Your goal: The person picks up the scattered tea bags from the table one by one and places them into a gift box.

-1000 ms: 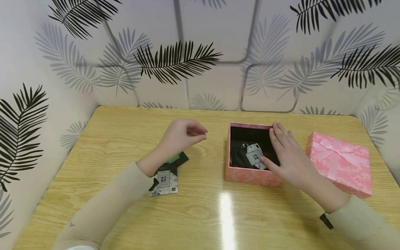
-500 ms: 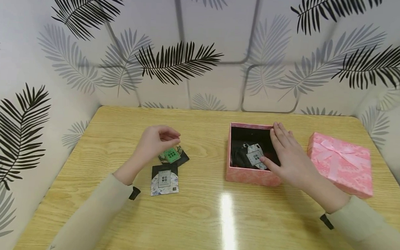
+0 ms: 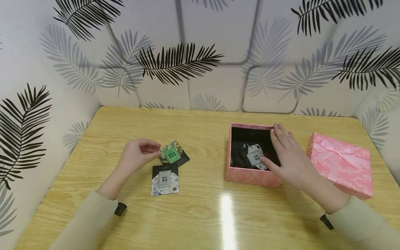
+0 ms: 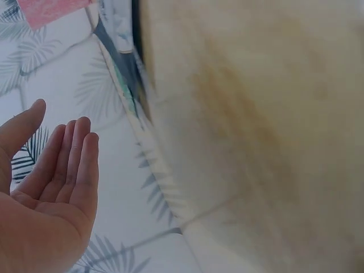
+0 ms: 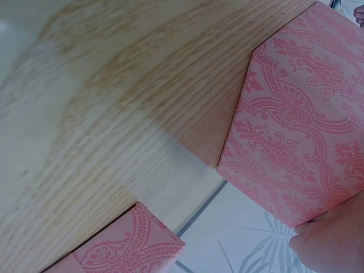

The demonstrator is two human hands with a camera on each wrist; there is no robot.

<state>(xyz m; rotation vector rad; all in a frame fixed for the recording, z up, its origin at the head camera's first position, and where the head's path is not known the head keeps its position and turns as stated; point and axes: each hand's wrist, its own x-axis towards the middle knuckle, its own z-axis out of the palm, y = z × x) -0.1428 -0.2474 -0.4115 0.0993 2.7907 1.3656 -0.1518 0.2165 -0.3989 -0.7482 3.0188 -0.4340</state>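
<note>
While the green packet (image 3: 170,154) lies on the table (image 3: 203,220) left of centre, partly on a black packet (image 3: 182,159) under it, the left hand (image 3: 137,156) is just beside its left edge, fingertips near or touching it, can't tell which; fingers loosely bent in head view, nearly straight in left wrist view (image 4: 48,187), nothing gripped. A second packet (image 3: 165,179), black top with pale marbled lower half and a grey label, lies flat just in front of the green one, close to the left wrist. The right hand (image 3: 289,159) lies flat over the right rim of the open pink box (image 3: 248,175), fingers straight and reaching along the right wall, thumb pointing into the box and touching or almost touching a pale packet (image 3: 255,155) inside; no grasp seen. Box interior is dark, more dark packets around the pale one, hard to count. Box sits right of centre, well apart from the left-side packets. Pink lid (image 3: 341,163) with bow lies right of the box, just past the right hand, tilted a bit. Right wrist view shows patterned pink box wall (image 5: 301,119) on the wood, lid corner (image 5: 122,244) below, hand edge bottom right. Beige sleeves on both arms. Leaf-pattern walls (image 3: 175,61) enclose the table on three sides
</note>
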